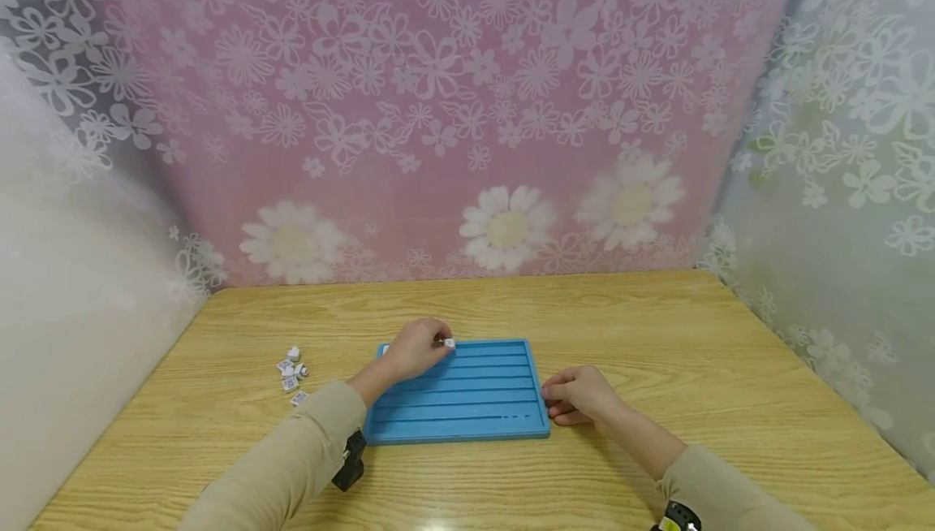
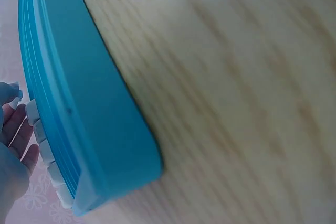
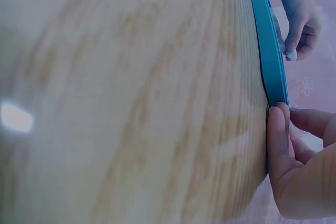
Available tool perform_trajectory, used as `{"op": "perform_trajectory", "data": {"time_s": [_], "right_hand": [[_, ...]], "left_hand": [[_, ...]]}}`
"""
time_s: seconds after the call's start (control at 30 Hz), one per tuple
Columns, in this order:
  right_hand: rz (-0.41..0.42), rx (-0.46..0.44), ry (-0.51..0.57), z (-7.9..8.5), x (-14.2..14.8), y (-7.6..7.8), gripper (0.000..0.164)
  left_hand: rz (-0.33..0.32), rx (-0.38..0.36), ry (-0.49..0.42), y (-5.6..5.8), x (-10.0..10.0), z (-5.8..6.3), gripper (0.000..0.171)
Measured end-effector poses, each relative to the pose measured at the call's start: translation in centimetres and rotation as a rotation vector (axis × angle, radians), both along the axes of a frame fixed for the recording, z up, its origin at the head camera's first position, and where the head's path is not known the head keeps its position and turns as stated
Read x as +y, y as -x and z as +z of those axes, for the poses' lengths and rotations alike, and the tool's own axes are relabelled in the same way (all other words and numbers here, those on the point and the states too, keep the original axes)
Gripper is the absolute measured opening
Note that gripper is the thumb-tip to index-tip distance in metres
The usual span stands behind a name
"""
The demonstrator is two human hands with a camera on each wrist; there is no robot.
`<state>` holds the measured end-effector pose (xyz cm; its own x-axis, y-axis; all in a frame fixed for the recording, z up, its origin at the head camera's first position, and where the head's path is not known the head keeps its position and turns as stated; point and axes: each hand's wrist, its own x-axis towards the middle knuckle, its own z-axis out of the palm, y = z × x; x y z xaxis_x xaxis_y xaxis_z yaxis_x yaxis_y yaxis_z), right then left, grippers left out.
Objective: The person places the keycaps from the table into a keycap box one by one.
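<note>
My left hand (image 1: 418,348) reaches over the far edge of a blue ridged tray (image 1: 467,409) and pinches a small white block (image 1: 449,343) between thumb and fingertips. In the left wrist view, a row of white blocks (image 2: 46,152) sits along the tray beside my left hand (image 2: 13,145). The head view shows only a sliver of that row, the rest hidden behind the hand. At the tray's right side, my right hand (image 1: 580,395) holds the rim between thumb and fingers, which the right wrist view shows right at the tray's edge (image 3: 270,51).
Several loose white blocks (image 1: 290,370) with printed marks lie in a scattered cluster on the wooden table (image 1: 628,312), left of the tray. A pink flowered cloth (image 1: 438,109) hangs behind the table, and pale cloth (image 1: 862,214) hangs at both sides.
</note>
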<state>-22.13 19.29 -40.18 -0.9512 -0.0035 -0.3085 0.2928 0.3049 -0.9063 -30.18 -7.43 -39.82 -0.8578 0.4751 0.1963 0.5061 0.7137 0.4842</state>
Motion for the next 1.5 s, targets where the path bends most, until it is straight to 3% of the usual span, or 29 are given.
{"op": "perform_trajectory", "data": {"time_s": [0.37,0.73,1.17,1.5], "right_hand": [[0.009,0.01,-0.009,0.15,-0.17,0.01,0.015],[0.01,0.01,-0.007,-0.03,-0.2,-0.02,0.013],[-0.004,0.004,-0.008,-0.19,-0.17,-0.2,0.013],[0.009,0.016,-0.006,-0.14,0.02,-0.08,0.015]], "left_hand": [[0.009,-0.042,-0.013,-0.12,0.04,-0.01,0.01],[0.041,-0.038,0.003,0.21,0.13,-0.49,0.012],[0.019,-0.001,0.031,-0.09,-0.04,-0.58,0.013],[0.051,-0.041,0.016,0.11,0.12,-0.54,0.008]]}}
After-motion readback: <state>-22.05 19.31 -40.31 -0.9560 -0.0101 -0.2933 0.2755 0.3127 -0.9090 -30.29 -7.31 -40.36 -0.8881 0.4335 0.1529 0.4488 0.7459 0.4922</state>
